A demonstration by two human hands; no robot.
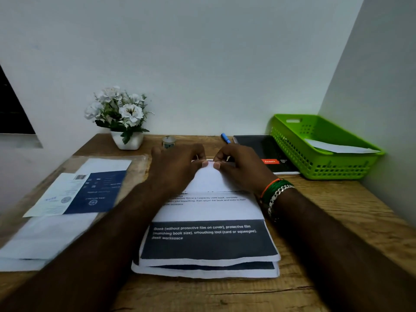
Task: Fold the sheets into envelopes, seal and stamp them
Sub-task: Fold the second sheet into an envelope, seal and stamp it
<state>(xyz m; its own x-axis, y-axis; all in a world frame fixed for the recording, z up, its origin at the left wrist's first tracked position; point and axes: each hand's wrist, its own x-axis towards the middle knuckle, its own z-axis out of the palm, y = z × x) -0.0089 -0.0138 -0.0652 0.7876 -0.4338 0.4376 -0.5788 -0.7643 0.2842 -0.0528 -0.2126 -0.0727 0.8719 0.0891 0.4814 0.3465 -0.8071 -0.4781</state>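
Note:
A stack of printed sheets (pixel 207 210) with a dark band of white text lies on the wooden desk in front of me. The top sheet's far part is folded toward me, its white back showing. My left hand (pixel 177 167) and my right hand (pixel 238 167) rest side by side on the fold's far edge, thumbs and fingertips pinching and pressing the paper. My right wrist wears orange and green threads and a silver chain. A small glue pot or stamp (pixel 168 141) stands just beyond my left hand.
At left lie a clear plastic sleeve and a blue-and-white envelope (pixel 78 194) over white sheets. A white pot of white flowers (pixel 126 122) stands at the back. A blue pen (pixel 225 138), a black notebook (pixel 267 154) and a green basket (pixel 324 170) holding a white paper are at right.

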